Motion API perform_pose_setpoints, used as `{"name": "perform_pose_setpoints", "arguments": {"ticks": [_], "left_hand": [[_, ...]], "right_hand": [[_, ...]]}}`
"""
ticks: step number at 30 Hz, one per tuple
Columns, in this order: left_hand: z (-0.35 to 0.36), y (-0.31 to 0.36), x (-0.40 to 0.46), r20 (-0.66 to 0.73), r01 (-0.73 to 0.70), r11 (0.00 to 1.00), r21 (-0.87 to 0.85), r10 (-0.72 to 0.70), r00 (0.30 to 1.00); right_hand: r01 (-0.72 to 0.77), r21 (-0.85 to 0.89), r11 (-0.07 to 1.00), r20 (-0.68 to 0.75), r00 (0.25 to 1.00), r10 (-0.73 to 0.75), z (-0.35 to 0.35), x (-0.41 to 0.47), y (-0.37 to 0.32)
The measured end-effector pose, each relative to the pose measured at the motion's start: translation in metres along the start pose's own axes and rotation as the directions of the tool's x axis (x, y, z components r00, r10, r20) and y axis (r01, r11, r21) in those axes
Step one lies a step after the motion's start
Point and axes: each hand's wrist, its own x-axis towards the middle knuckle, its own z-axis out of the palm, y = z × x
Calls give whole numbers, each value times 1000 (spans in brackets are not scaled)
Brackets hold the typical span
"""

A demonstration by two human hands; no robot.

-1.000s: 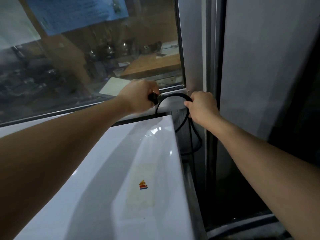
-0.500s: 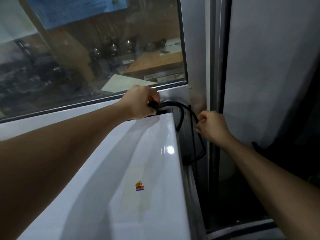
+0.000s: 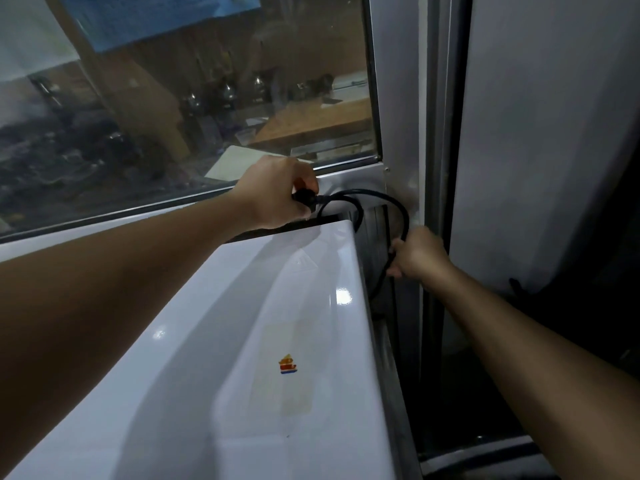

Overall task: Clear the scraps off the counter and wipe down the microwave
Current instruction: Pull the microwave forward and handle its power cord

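Right, labels first: a small sticker [image 3: 288,365] sits lower centre of the frame on the glossy white top of the microwave [image 3: 263,341], red, yellow and blue, its lettering too small to read, and a pale rectangular patch surrounds it. Up in the upper left of the frame a blue sheet [image 3: 166,15] hangs behind the window [image 3: 194,109], any writing on it blurred beyond reading.

Now the grips. Left hand [image 3: 277,195], centre of the frame, fingers curled down and clamped on the black plug [image 3: 304,197] at the back edge of the microwave, right against the window sill. From the plug a black cable [image 3: 374,195] arcs rightward over the back right corner of the microwave and drops down its right side. Right hand [image 3: 417,254], right of centre, fingers wrapped around that cable where it descends, in the narrow gap between the microwave's side and the grey window frame [image 3: 398,98].

Microwave itself fills the lower left and centre of the frame, both forearms reaching over and beside it. Through the glass, dim shelves, shiny vessels and a wooden tabletop show. Far right of the frame is a pale panel [image 3: 554,133] with darkness below
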Motion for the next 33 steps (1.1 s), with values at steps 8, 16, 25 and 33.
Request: {"name": "perform_pose_setpoints", "arguments": {"ticks": [8, 16, 25, 33], "left_hand": [[16, -8, -9, 1, 35, 999, -6, -35, 999], [16, -14, -10, 6, 51, 998, -25, -51, 999], [16, -15, -11, 21, 68, 998, -14, -68, 997], [15, -18, -11, 4, 67, 998, -8, -67, 998]], "right_hand": [[-61, 142, 988, 185, 982, 34, 35, 4, 31], [54, 19, 998, 319, 946, -58, 31, -1, 39], [188, -74, 979, 7, 982, -188, 18, -5, 34], [227, 200, 953, 18, 972, -235, 30, 3, 28]]}}
